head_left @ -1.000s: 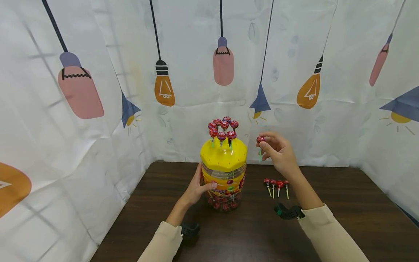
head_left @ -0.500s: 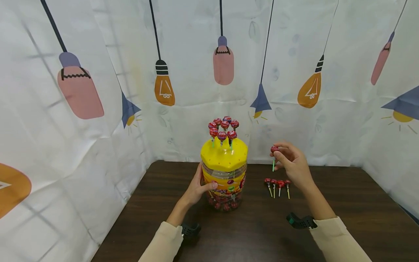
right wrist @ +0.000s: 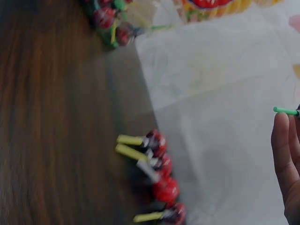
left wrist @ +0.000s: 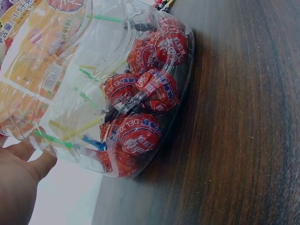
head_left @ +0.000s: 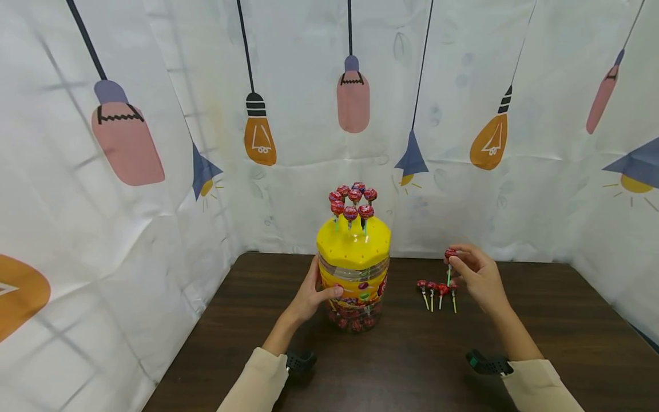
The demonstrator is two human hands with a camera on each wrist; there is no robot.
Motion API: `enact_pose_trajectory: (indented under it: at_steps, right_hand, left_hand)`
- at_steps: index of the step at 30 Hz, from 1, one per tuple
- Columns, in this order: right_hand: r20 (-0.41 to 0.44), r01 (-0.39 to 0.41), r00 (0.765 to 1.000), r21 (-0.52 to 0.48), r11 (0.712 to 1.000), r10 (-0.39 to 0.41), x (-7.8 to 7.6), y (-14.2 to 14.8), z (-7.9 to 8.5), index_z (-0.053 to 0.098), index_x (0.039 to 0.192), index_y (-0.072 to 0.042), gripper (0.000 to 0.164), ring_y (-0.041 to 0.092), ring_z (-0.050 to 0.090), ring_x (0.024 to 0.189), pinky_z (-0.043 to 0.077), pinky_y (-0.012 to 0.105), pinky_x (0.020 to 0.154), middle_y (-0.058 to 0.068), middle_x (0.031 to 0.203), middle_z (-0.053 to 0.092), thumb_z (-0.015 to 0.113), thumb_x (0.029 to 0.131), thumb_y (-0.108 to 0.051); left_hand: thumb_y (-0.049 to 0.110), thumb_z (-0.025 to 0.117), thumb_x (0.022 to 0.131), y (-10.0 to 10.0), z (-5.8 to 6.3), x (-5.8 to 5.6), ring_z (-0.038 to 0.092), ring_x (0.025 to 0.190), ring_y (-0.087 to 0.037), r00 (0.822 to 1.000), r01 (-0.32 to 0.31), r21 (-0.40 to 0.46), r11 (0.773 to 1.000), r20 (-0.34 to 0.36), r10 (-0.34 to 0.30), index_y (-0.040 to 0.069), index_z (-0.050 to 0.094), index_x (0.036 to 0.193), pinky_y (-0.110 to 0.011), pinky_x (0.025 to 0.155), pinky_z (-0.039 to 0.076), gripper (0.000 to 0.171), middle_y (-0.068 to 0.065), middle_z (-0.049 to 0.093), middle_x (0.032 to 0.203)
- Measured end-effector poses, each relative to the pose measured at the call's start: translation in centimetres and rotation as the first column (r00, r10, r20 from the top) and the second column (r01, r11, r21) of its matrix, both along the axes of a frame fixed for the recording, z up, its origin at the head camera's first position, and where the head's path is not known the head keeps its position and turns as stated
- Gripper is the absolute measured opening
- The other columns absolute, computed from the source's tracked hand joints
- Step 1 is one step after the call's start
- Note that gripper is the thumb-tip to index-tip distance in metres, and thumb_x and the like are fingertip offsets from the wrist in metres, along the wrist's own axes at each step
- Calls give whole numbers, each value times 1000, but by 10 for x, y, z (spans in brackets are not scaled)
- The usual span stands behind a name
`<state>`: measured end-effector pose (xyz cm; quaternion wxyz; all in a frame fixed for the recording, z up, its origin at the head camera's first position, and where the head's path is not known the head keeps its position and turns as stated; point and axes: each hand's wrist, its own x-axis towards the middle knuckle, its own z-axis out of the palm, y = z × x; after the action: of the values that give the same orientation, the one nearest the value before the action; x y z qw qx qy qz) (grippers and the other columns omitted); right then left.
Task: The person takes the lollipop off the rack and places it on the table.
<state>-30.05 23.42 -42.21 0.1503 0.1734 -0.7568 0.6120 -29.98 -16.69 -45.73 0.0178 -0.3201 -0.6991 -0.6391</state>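
A clear candy jar (head_left: pixel 355 297) with a yellow lid (head_left: pixel 353 246) stands upright on the table. My left hand (head_left: pixel 313 294) grips its left side, thumb across the orange label. Several red-wrapped lollipops (head_left: pixel 350 213) stick up from the lid, heads on top. More lollipops (left wrist: pixel 140 133) lie inside at the jar's bottom in the left wrist view. To the right, my right hand (head_left: pixel 481 280) pinches a lollipop (head_left: pixel 450 253) by its head, the green stick (right wrist: pixel 285 110) pointing down in the head view. Just below it, several lollipops (head_left: pixel 441 290) lie in a row on the table.
The dark wooden table (head_left: pixel 391 366) ends at a white curtain (head_left: pixel 309 217) printed with lamps and bulbs, which rises behind it and along the left. A black strap device (head_left: pixel 489 364) sits at the right wrist and another (head_left: pixel 301 361) at the left.
My right hand has moved right and down with the lollipop, away from the jar and toward the row on the table. The left hand and the jar have stayed in place.
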Motion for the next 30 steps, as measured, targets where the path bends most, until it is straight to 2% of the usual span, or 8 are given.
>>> enact_pose_trajectory:
  at_steps: [8,15,19,24,30]
  right_hand:
    - [32,27,999,36,999,-28,-7,19,-18,59,138,-8,36,13,68,85,61,34,64,-2,104,72,60,104,-18]
    - [49,79,995,54,995,-82,-14,35,-30,60,137,-8,35,12,66,80,62,37,65,-1,101,72,61,104,-20]
    - [67,71,995,48,996,-75,-15,43,-35,60,135,-9,33,11,66,79,62,37,65,-4,100,72,61,103,-19]
    - [107,50,993,75,996,-58,-16,50,-44,59,134,-9,33,12,67,82,63,37,66,-9,100,71,61,104,-21]
    - [167,39,984,131,991,-61,-17,58,-54,55,137,-6,39,9,66,87,63,38,72,-4,104,70,58,105,-28]
  left_hand:
    - [29,69,96,1,2,-2,51,132,-17,1000,20,19,1000,-9,-20,30,11,163,-39,114,42,88,-9,41,152]
    - [28,69,96,3,4,-5,52,132,-18,999,34,23,999,-7,-34,31,12,162,-33,113,44,87,-7,42,151]
    - [28,69,96,3,5,-4,52,132,-18,999,35,21,999,-8,-35,32,11,162,-32,113,44,88,-7,42,151]
    - [26,69,97,2,4,-2,52,132,-16,999,34,18,999,-8,-34,30,11,162,-35,114,44,87,-8,42,151]
    - [22,68,97,0,4,1,50,135,-15,1000,22,11,1000,-5,-22,31,10,163,-44,116,40,89,-8,41,154]
